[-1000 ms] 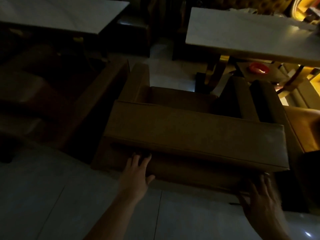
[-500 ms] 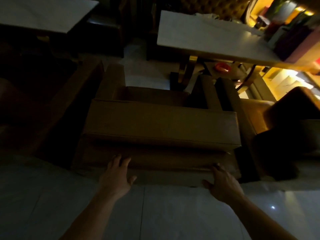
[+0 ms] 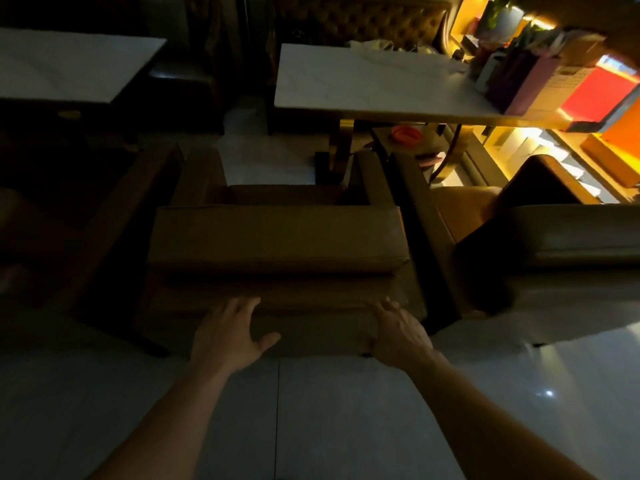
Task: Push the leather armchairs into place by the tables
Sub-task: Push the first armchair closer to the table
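Note:
A brown leather armchair [image 3: 277,237] stands with its back toward me, in the gap between two white-topped tables. My left hand [image 3: 228,332] lies flat against the lower back panel, fingers spread. My right hand [image 3: 398,329] presses the same panel near its right corner, fingers apart. Neither hand grips anything. The right table [image 3: 363,84] is ahead of the chair's right arm; the left table [image 3: 69,64] is farther left. A second armchair [image 3: 571,244] sits close on the right, and a dark one [image 3: 86,220] on the left.
The floor [image 3: 311,410] is pale glossy tile. A gold table leg [image 3: 341,147] stands just ahead of the chair's right arm. A red object [image 3: 407,133] lies under the right table. Boxes and bags [image 3: 540,77] crowd the table's right end. A tufted bench [image 3: 356,22] runs behind.
My view has swung right, and more of the right-hand armchair and the lit shelves has come into view. My right hand has shifted left along the back panel; both palms stay on it.

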Demonstrator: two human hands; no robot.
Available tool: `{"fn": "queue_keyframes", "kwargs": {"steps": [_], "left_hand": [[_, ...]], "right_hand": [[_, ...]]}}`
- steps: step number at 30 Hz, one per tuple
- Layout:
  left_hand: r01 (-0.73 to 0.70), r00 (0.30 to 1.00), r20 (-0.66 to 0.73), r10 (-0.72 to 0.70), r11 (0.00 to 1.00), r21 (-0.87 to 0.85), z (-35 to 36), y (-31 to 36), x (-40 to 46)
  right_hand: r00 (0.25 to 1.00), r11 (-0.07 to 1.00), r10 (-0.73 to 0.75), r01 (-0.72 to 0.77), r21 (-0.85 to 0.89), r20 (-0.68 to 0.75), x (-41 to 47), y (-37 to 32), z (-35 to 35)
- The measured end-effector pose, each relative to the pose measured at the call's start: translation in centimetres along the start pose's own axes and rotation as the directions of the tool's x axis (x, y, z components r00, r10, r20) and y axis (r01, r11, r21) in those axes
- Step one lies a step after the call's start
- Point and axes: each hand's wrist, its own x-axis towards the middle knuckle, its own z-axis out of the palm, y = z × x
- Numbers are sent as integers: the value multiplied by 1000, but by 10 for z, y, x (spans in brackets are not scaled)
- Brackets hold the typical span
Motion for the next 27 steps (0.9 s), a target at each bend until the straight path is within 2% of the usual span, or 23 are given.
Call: {"fn": "queue_keyframes", "kwargs": {"steps": [8, 15, 21, 27], "left_hand": [[-31, 999, -20, 31, 999, 26, -21, 48, -36], [-67, 996, -63, 68, 998, 12, -41, 30, -53], [-52, 989, -140, 45, 998, -41, -73, -62, -76], [-16, 982, -188, 0, 996, -84, -108, -219, -108]], "right_hand": [[996, 996, -85, 85, -35, -6, -44, -13, -19], [994, 993, -101, 100, -57, -32, -56, -48, -25], [986, 988, -150, 147, -56, -71, -48, -138, -13], [973, 971, -228, 224, -82, -46, -33, -298, 20]]}}
